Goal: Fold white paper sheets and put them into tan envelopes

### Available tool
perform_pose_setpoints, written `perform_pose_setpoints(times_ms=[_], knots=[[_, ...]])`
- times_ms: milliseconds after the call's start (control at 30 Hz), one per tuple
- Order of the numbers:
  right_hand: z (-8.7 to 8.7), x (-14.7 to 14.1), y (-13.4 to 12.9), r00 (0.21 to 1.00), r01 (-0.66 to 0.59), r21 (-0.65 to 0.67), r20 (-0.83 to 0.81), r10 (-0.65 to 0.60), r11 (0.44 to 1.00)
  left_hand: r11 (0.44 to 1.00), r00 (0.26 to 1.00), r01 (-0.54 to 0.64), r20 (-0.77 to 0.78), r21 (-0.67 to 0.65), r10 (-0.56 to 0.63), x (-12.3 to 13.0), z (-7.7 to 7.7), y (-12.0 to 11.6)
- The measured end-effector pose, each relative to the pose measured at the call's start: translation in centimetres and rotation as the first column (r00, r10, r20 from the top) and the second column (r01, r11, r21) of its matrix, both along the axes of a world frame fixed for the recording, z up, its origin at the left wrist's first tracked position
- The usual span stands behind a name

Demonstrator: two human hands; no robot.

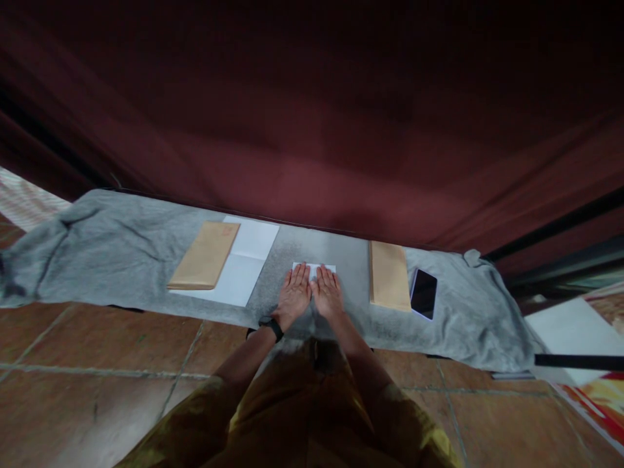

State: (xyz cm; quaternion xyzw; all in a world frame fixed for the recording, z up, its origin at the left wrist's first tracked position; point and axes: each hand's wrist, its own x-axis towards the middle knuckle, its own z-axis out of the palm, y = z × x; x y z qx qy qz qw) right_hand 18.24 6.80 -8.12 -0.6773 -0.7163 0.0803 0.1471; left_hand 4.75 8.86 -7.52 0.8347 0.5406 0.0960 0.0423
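Both my hands lie flat, side by side, on a white sheet of paper [312, 270] at the middle of the cloth-covered surface. My left hand [293, 292], with a dark watch on its wrist, has its fingers stretched forward over the paper's left part. My right hand [327, 291] presses the right part in the same way, thumbs close together. Most of the paper is hidden under the hands; only its far edge and a bit between the thumbs show. Whether it is folded I cannot tell.
To the left, brown envelopes [202, 257] lie partly over creased white paper [248, 257]. More brown envelopes [390, 276] are on the right, beside a phone [424, 294]. Grey cloth [131, 253] covers the narrow surface. A dark red curtain [302, 169] hangs behind; floor tiles [121, 338] show in front.
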Motion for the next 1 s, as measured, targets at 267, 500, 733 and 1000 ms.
perform_pose_setpoints(times_ms=[267, 500, 733, 1000], knots=[[-0.9, 1.2, 0.0, 0.997, 0.062, 0.091, 0.034, -0.065, 0.994, 0.998, 0.998, -0.063, 0.024, 0.021, 0.063, -1.4, 0.0, 0.5], [-0.9, 2.8, -0.4, 0.993, 0.097, 0.096, 0.054, -0.103, 0.991, 0.997, 0.997, 0.08, -0.007, 0.017, -0.079, -4.1, 0.2, 0.5], [-0.6, 3.6, -0.5, 0.996, 0.077, 0.094, 0.041, -0.081, 0.993, 0.982, 0.976, 0.184, -0.113, -0.047, -0.188, -5.2, 1.9, 0.2], [0.0, 4.3, -0.9, 0.999, 0.051, 0.072, -0.019, -0.05, 0.996, 0.975, 0.976, 0.187, -0.093, -0.116, -0.198, -4.3, 3.8, 0.6]])
